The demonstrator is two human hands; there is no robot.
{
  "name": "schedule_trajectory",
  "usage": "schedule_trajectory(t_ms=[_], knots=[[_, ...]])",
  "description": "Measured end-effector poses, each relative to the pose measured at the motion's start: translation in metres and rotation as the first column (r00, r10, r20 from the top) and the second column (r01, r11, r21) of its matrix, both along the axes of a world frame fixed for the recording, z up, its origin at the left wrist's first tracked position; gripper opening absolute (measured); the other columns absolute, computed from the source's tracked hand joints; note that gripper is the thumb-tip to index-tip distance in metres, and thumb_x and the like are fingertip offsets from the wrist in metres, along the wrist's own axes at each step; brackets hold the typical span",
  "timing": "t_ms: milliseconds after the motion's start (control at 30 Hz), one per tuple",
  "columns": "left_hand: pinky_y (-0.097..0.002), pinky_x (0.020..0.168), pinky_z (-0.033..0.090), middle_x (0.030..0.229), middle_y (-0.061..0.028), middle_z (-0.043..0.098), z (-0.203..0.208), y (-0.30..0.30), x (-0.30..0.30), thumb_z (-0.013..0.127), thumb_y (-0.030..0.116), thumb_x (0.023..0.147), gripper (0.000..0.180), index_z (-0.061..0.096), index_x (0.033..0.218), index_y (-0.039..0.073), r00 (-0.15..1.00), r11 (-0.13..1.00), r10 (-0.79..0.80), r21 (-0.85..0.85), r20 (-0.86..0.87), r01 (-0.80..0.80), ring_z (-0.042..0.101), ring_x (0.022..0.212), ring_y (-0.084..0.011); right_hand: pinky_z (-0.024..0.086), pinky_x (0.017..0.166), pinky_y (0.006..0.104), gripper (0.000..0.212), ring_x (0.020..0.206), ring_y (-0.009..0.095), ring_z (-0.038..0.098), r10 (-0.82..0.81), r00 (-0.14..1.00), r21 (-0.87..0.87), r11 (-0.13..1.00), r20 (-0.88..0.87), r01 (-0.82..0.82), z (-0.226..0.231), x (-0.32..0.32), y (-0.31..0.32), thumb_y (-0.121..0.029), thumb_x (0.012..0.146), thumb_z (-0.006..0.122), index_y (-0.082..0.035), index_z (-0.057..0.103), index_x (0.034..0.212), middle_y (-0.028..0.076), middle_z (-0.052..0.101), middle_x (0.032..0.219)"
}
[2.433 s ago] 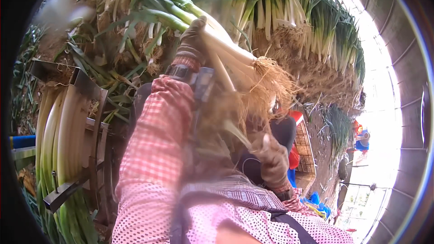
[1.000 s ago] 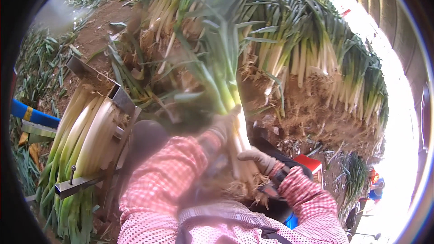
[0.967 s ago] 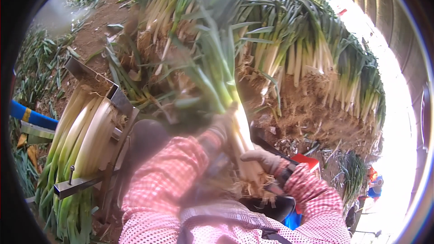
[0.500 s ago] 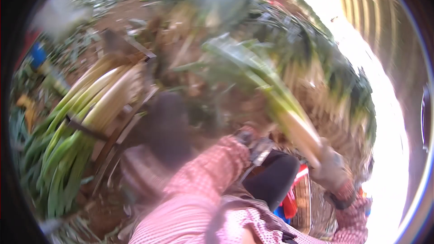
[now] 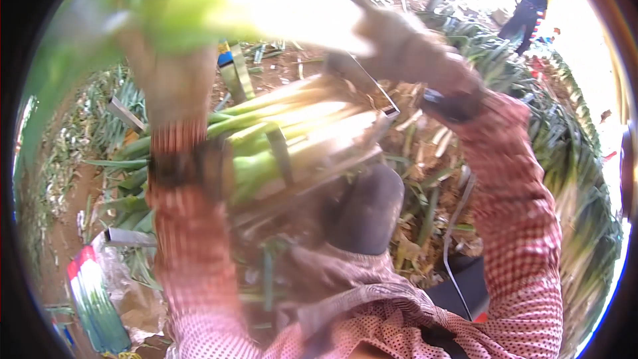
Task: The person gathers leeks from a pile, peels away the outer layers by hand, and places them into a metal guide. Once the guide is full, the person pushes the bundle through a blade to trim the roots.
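Long stalks (image 5: 246, 10) are shading from green into white, sleeves (image 5: 512, 206) are showing red-and-white checks, and pink fabric (image 5: 206, 334) is bearing dark dots.

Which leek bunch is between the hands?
The blurred bunch across the top, between left hand and right hand; the rack bunch lies below, the piled leeks at right.

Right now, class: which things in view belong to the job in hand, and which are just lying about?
Seemingly in the job:
raised leeks, blurred
left hand, near their green part
right hand, at their pale end
metal frame and the leeks in it

Just lying about, untouched:
leeks piled at right
crumpled plastic
loose leaf scraps
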State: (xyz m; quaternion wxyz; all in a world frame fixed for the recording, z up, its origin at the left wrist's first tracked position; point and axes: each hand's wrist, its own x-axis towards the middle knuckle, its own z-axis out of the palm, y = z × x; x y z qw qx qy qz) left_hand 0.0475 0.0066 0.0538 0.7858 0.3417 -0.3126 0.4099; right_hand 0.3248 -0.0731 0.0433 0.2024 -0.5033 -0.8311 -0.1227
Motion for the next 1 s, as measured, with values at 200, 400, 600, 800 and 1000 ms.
schedule_trajectory(t_ms=[200,400,600,800,1000], knots=[[-0.0282,0.072,0.054,0.091,-0.0061,0.066,-0.106,-0.061,-0.051,0.056,0.037,0.094,0.036,0.059,0.109,0.004,-0.069,0.836,0.305,0.302,-0.95,-0.458,0.065,0.084,-0.0161,0.05,0.088,0.0413,0.078,0.101,0.03,0.061,0.1,0.986,-0.536,0.844,0.129,-0.016,-0.184,0.007,0.129,-0.024,0.07,0.075,-0.009,0.039,0.137,0.015,0.061,0.11],[-0.0429,0.096,0.043,0.117,-0.023,0.058,-0.095,0.036,-0.053,0.077,0.046,0.067,0.079,0.051,0.124,-0.002,-0.373,-0.066,0.858,0.795,0.354,0.603,0.054,0.114,-0.0318,0.054,0.066,0.033,0.053,0.081,0.023,0.062,0.126,0.99,-0.594,0.802,0.063,-0.064,-0.163,-0.006,0.128,0.004,0.079,0.062,-0.006,0.048,0.128,0.013,0.062,0.098],[-0.0412,0.096,0.043,0.118,-0.023,0.056,-0.139,0.072,-0.033,0.075,0.06,0.062,0.089,0.051,0.126,0.003,-0.459,0.439,0.871,0.692,-0.173,0.572,0.054,0.112,-0.0342,0.045,0.097,0.0415,0.062,0.114,0.03,0.054,-0.104,0.969,-0.646,0.728,0.224,0.228,-0.159,0.045,0.103,-0.012,0.073,0.071,-0.015,0.048,0.131,0.013,0.058,0.122],[-0.0399,0.089,0.047,0.109,-0.0188,0.06,-0.158,0.07,-0.033,0.081,0.048,0.06,0.078,0.057,0.116,0.0,-0.358,0.169,0.934,0.878,0.002,0.447,0.059,0.102,-0.033,0.042,0.103,0.048,0.049,0.13,0.046,0.036,0.304,0.946,-0.514,0.798,-0.111,-0.316,-0.222,0.103,0.094,-0.03,0.072,0.074,-0.02,0.059,0.117,0.016,0.036,0.147],[-0.0397,0.089,0.046,0.106,-0.0179,0.061,-0.18,0.08,-0.053,0.082,0.037,0.057,0.071,0.057,0.113,0.001,-0.274,0.096,0.961,0.885,0.037,0.456,0.058,0.099,-0.0332,0.028,0.112,0.0443,0.087,0.136,0.036,0.033,-0.378,0.919,-0.788,0.597,-0.111,0.151,-0.194,0.042,0.084,-0.042,0.074,0.069,-0.02,0.029,0.148,0.017,0.024,0.152]])
